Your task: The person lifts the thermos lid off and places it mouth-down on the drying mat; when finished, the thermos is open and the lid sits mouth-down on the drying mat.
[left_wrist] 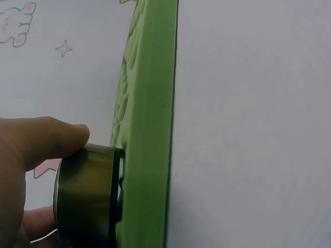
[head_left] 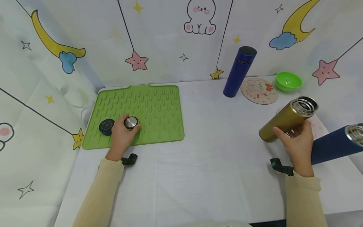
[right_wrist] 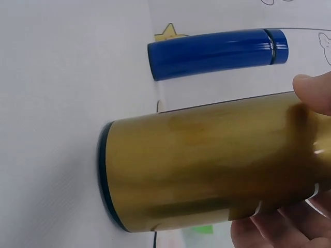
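Observation:
My left hand (head_left: 122, 133) grips a gold thermos lid (head_left: 131, 123) with a silver top, thumb and fingers on opposite sides. In the left wrist view the lid's dark rim meets the bumps of the green drying mat (left_wrist: 147, 124). A dark blue lid (head_left: 106, 127) lies on the mat just left of this hand. On the right, my right hand (head_left: 299, 143) holds a gold thermos (head_left: 279, 121) round its body; its steel mouth is uncovered. Whether the thermos base touches the table I cannot tell. Beside that hand stands a navy thermos (head_left: 331, 148), also lidless.
A blue thermos (head_left: 239, 72) with its lid on stands at the back, next to a round rabbit-print coaster (head_left: 259, 91) and a green bowl (head_left: 288, 81). Another printed coaster (head_left: 317, 124) lies partly hidden behind the gold thermos. A printed curtain (head_left: 164, 41) hangs behind the white table (head_left: 204, 176).

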`<state>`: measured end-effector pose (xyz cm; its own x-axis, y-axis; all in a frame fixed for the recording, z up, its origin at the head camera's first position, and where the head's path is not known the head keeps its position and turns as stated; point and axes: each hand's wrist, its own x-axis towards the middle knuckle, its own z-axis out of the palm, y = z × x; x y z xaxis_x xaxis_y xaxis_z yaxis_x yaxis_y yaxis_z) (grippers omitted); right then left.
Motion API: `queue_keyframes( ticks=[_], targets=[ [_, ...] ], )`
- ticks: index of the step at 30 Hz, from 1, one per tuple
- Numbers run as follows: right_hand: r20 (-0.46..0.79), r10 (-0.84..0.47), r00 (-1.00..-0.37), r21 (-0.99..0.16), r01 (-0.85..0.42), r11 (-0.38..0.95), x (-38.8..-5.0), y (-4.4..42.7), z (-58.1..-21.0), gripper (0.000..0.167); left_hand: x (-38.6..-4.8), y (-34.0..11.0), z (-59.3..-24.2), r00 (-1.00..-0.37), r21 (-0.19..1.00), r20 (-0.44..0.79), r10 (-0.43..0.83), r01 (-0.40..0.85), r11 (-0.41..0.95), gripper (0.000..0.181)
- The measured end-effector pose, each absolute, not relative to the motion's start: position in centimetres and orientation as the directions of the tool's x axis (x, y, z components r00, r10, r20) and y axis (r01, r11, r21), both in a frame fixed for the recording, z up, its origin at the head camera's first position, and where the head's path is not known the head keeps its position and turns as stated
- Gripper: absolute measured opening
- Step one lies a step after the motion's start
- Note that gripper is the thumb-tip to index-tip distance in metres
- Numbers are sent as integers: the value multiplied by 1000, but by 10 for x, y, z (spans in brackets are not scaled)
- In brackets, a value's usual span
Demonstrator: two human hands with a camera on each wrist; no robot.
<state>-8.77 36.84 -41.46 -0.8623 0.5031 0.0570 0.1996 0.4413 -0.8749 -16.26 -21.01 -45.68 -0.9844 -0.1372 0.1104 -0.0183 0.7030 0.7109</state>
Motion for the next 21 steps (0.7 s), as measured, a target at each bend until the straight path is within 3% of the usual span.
queue_keyframes(
  ticks=[8,16,21],
  targets=[
    [25,524,-851,-864,246,440,-68,359,-414,91,-163,-211,-458,-985,714,115,-131,-9,700,73],
    [124,556,-822,-880,168,445,-37,345,-415,90,-159,-211,-456,-973,734,171,-156,20,679,75],
    [214,577,-788,-851,139,506,-18,336,-421,78,-151,-209,-453,-956,762,232,-181,63,644,78]
  ],
)
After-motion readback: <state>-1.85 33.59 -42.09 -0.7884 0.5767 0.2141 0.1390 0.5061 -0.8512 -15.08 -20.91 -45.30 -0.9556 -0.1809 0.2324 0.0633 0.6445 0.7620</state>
